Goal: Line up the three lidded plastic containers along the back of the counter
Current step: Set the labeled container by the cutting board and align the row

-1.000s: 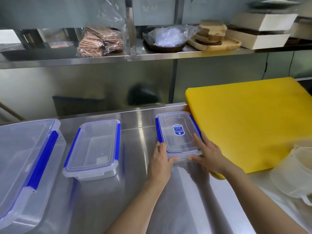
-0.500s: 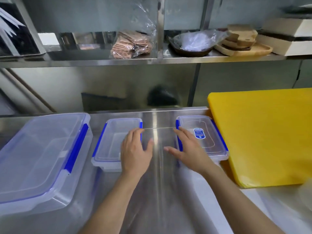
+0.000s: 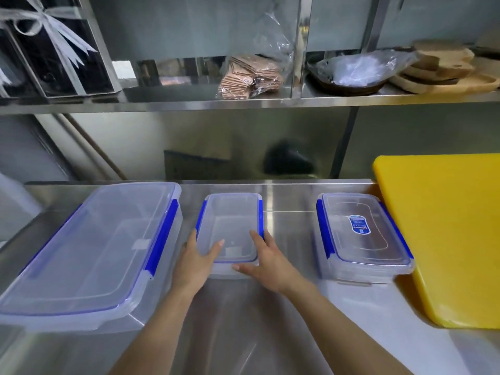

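Note:
Three clear lidded containers with blue clips stand on the steel counter. The large container is at the left. The narrow middle container sits in the centre, and both hands grip its near end: my left hand on its left corner, thumb on the lid, and my right hand on its right corner. The right container, with a blue label on its lid, stands apart beside the yellow board, untouched.
A thick yellow cutting board lies at the right, touching the right container. A steel shelf above holds a bagged stack of brown paper, a wrapped dark dish and wooden boards.
Both hands let go of the right container and moved left to the middle container, which they now grip at its near end. The view has turned left.

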Demonstrator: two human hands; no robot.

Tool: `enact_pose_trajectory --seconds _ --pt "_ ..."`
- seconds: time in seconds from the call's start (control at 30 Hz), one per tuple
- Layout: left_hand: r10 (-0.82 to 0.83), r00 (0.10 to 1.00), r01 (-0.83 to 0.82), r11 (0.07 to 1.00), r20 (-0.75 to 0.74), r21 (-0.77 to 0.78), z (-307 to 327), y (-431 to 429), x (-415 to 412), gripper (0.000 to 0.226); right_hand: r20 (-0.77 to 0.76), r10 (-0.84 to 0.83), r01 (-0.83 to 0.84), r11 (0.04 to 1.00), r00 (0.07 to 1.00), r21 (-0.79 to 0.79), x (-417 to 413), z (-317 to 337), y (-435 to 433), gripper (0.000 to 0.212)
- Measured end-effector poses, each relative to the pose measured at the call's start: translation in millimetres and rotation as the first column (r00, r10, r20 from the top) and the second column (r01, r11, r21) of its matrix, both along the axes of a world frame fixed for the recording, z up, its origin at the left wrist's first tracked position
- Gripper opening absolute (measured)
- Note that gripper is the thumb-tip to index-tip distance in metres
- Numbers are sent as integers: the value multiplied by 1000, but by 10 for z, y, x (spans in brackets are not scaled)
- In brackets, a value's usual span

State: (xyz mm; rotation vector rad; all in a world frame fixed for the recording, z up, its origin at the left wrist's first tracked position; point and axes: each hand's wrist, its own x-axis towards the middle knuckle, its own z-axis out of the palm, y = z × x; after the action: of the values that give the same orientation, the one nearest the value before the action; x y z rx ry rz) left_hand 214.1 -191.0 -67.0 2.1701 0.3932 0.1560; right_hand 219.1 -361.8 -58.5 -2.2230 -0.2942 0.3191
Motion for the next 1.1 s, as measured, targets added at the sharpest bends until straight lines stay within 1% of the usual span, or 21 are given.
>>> enact_pose_trajectory --seconds 0.1,0.2,0.3,0.4,0.47,0.53,0.63,0.7,0.8,0.87,0.97,1.03,1.1 --pt "9 1000 -9 1000 -5 -13 -39 -111 -5 68 -4 -16 16 1000 1000 -9 -4 -34 -116 87" --pt "0 1000 -1 999 -29 -36 -67 -228 0 73 -13 -34 34 999 999 -17 -23 -48 -257 87" --pt "11 999 -10 1000 -32 15 -83 -281 2 74 -25 -9 9 1000 1000 -1 -8 -48 -326 84" --pt "-3 997 7 999 -78 53 -96 -268 31 75 -27 -19 17 998 999 -64 4 -72 -317 85" --pt "-28 995 37 994 -91 105 -38 -241 18 77 40 -48 54 986 998 -156 -26 -62 -275 86" --pt "-34 998 41 986 -48 160 58 -206 -23 79 160 -83 114 974 984 -197 -67 -2 -204 83" --pt "-19 996 1 979 85 204 266 -89 -103 73 311 -115 180 965 944 -189 -133 166 -44 74" --pt "12 987 -47 974 158 221 433 54 -163 66 330 -107 167 973 938 -158 -197 269 114 70" --pt "49 962 -129 947 268 294 687 386 -251 54 261 -114 126 991 959 -33 -330 399 387 65" --pt "53 958 -158 919 283 362 798 680 -301 50 180 -115 109 993 977 40 -434 455 581 64" --pt "109 968 -197 887 225 417 881 1179 -345 50 63 -101 95 991 993 98 -558 460 871 68" --pt "158 976 -211 850 149 483 880 1495 -376 52 -9 -82 83 989 997 121 -615 423 1062 74" --pt "205 977 -204 812 61 547 841 1779 -418 55 -44 -77 82 988 996 128 -658 388 1245 79"
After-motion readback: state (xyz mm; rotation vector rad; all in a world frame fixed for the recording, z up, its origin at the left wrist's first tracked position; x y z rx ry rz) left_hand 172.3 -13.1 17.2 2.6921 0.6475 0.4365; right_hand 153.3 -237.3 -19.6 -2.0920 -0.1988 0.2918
